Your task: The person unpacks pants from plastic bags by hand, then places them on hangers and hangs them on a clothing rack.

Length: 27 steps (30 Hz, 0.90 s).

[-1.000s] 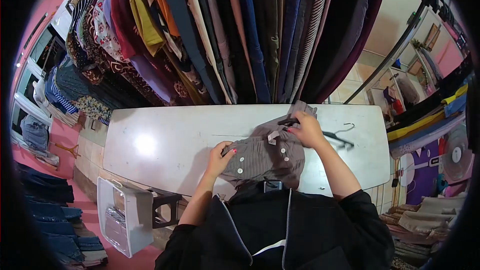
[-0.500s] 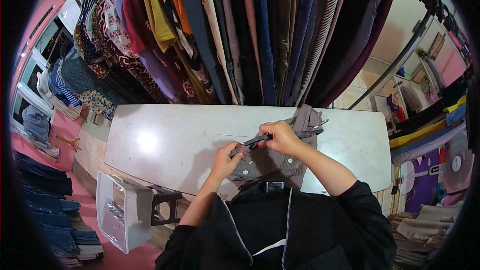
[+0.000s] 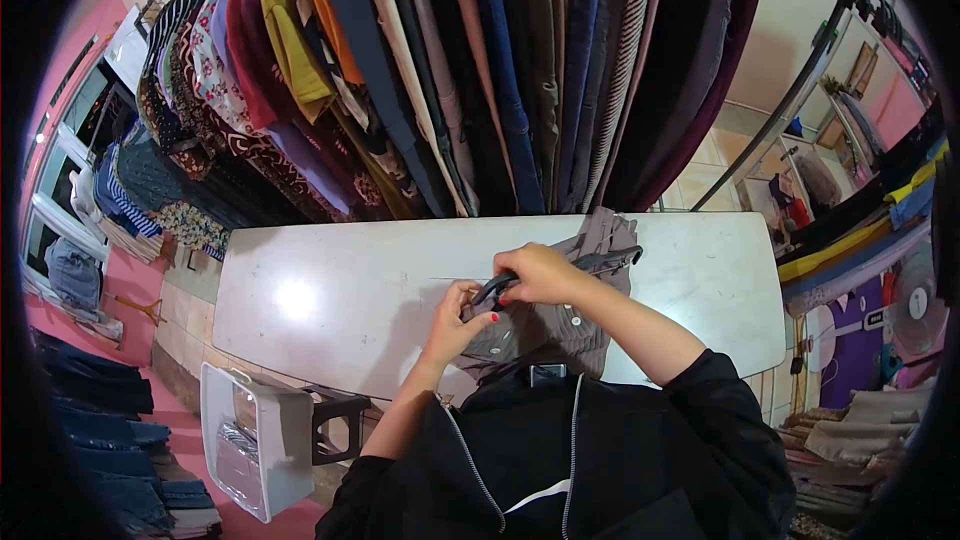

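A grey-brown, finely striped garment with pale buttons (image 3: 590,290) lies bunched on the white table, close against my body. Over it I hold a dark clothes hanger (image 3: 605,260), whose far end sticks out to the right. My right hand (image 3: 535,275) is closed around the hanger left of its middle, from above. At the hanger's left end, my left hand (image 3: 455,320) has its thumb and fingers around the tip, beside the garment's edge. Part of the hanger and the cloth beneath are hidden by my hands.
The white table (image 3: 320,325) spans the space before me. Behind it hangs a dense row of clothes (image 3: 480,90). A white plastic bin (image 3: 285,445) stands at lower left, near folded jeans (image 3: 110,440). Folded garments (image 3: 865,430) and a fan (image 3: 915,305) are at right.
My right hand has shifted slightly left, and the hanger has turned so more of its right end shows. My left thumb has moved farther from its fingers at the hanger's left end.
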{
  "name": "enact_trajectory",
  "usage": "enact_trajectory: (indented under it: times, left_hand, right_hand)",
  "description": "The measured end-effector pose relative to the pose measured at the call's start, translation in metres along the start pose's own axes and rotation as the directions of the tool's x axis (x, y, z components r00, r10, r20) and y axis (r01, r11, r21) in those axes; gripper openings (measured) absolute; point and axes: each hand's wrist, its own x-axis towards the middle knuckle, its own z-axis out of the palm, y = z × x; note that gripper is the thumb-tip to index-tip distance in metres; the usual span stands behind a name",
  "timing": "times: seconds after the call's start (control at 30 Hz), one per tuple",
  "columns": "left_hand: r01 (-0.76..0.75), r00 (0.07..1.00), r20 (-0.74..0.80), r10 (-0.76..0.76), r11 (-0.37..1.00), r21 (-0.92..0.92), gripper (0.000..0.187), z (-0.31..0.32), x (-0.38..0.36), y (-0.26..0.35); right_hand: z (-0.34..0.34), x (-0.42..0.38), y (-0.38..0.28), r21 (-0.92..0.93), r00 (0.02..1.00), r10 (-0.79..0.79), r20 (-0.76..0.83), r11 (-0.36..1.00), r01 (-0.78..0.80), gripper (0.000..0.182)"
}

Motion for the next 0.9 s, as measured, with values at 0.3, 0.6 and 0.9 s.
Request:
enact_trajectory:
  times: [0.3,0.6,0.9]
  left_hand:
    - [0.033,0.982,-0.188,-0.034,0.999,-0.009,0.025,-0.002,0.013,-0.004]
    - [0.134,0.977,-0.106,-0.186,0.917,-0.376,0.028,-0.007,0.014,0.011]
    - [0.048,0.949,-0.253,-0.19,0.878,-0.476,0.031,-0.056,0.006,0.009]
  right_hand:
    - [0.066,-0.083,0.033,-0.212,0.76,-0.193,-0.621,0.974,0.074,0.021]
    - [0.112,-0.092,0.199,0.321,0.678,0.549,-0.488,0.836,-0.446,0.025]
    - [0.008,-0.103,0.112,0.817,0.865,0.436,-0.248,0.574,-0.055,0.018]
